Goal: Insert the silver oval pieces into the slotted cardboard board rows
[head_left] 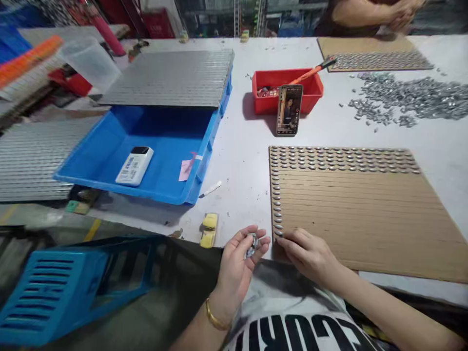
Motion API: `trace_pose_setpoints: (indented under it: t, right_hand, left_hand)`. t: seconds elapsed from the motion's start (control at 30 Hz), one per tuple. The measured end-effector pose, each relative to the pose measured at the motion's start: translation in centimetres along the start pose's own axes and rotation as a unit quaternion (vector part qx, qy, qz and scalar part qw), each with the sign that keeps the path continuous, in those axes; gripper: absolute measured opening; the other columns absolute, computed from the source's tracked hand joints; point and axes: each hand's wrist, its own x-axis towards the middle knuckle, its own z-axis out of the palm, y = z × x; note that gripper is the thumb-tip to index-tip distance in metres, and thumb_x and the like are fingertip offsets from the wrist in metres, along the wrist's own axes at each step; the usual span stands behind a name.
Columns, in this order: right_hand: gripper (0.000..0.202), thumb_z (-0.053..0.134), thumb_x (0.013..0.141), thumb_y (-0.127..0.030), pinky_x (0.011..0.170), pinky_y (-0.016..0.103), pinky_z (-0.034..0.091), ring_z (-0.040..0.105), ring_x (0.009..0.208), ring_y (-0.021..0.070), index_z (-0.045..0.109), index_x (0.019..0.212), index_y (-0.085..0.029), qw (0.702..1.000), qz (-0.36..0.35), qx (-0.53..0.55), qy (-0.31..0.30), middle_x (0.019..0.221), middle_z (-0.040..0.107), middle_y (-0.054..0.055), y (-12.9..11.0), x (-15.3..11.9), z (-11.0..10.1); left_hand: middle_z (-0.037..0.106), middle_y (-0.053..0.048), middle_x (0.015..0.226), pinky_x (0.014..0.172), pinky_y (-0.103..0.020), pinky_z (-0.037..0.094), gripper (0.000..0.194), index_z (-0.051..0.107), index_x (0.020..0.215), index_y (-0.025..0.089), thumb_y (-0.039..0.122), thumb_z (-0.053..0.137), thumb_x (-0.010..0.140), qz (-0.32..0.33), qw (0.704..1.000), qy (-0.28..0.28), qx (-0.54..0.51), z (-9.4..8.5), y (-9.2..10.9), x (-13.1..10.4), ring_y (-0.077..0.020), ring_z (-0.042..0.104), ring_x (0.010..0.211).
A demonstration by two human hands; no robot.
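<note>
A grooved brown board (365, 219) lies on the table in front of me. Small shiny silver oval pieces (343, 160) fill several rows along its far edge, and a single column of them runs down its left edge. My right hand (310, 253) pinches at the near end of that column, fingertips on the board; whatever sits between them is hidden. Palm up beside the board's near left corner, my left hand (241, 253) cups a small bunch of silver pieces (251, 245) with the fingers curled around them.
Loose silver pieces (420, 97) are heaped at the right. A phone (289, 109) leans on a red bin (263, 105). At left stands a blue crate (164, 187) holding a white device (134, 166), partly covered by a grey ribbed board (175, 78). Another person's hands (402, 12) show at the far side.
</note>
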Motion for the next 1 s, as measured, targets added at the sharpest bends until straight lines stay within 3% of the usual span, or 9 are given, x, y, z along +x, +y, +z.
trace_pose_setpoints:
  t: [0.23,0.37,0.5,0.63,0.77,1.0]
  right_hand:
    - [0.022,0.045,0.092,-0.011,0.061,0.028,0.048,0.056,0.074,0.0163,0.062,0.106,-0.016,0.998,0.028,0.048,-0.016,0.090,0.064,0.010,-0.3,-0.1,-0.5]
    - [0.024,0.047,0.091,-0.012,0.066,0.027,0.050,0.059,0.078,0.0151,0.061,0.110,-0.019,0.987,0.082,0.138,0.002,0.096,0.063,0.009,-0.9,0.7,-1.2]
    - [0.028,0.049,0.090,-0.012,0.072,0.028,0.051,0.060,0.085,0.0162,0.058,0.115,-0.020,0.972,0.089,0.216,0.017,0.098,0.061,0.009,-1.7,2.2,-1.8]
    - [0.028,0.048,0.092,-0.015,0.071,0.028,0.051,0.059,0.085,0.0166,0.058,0.118,-0.021,0.969,0.088,0.229,0.014,0.097,0.060,0.008,-2.1,3.0,-1.4]
    - [0.032,0.044,0.094,-0.015,0.064,0.025,0.048,0.055,0.075,0.0144,0.055,0.123,-0.021,0.973,0.062,0.221,-0.014,0.087,0.057,0.006,-2.1,3.2,-1.1]
    - [0.031,0.046,0.092,-0.012,0.064,0.024,0.046,0.056,0.075,0.0136,0.057,0.119,-0.022,0.969,0.061,0.229,-0.073,0.086,0.057,0.005,-2.0,3.3,-1.6]
  left_hand:
    - [0.069,-0.015,0.103,0.084,-0.037,0.053,0.021,0.058,0.101,0.014,0.026,0.061,0.084,0.001,1.000,-0.025,0.006,-0.1,-0.8,-0.6,-0.0219,0.068,0.089]
    - [0.070,-0.010,0.090,0.076,-0.030,0.053,0.020,0.063,0.096,0.012,0.025,0.066,0.081,0.005,0.997,-0.061,0.040,0.3,-1.2,-0.7,-0.0162,0.065,0.078]
    - [0.066,-0.007,0.080,0.066,-0.023,0.049,0.022,0.068,0.097,0.010,0.024,0.066,0.081,0.022,0.996,-0.076,0.050,0.7,-1.7,-0.6,-0.0113,0.059,0.070]
    - [0.067,-0.006,0.081,0.070,-0.025,0.049,0.017,0.069,0.090,0.011,0.023,0.068,0.079,0.042,0.995,-0.071,0.058,1.0,-1.7,-0.6,-0.0125,0.059,0.073]
    - [0.065,-0.005,0.079,0.071,-0.028,0.049,0.013,0.064,0.083,0.014,0.025,0.069,0.078,0.051,0.995,-0.066,0.059,0.7,-1.5,-0.5,-0.0138,0.059,0.074]
    - [0.056,0.001,0.065,0.062,-0.019,0.042,0.014,0.060,0.076,0.015,0.019,0.073,0.072,0.037,0.993,-0.068,0.088,0.2,-1.4,-0.4,-0.0073,0.051,0.061]
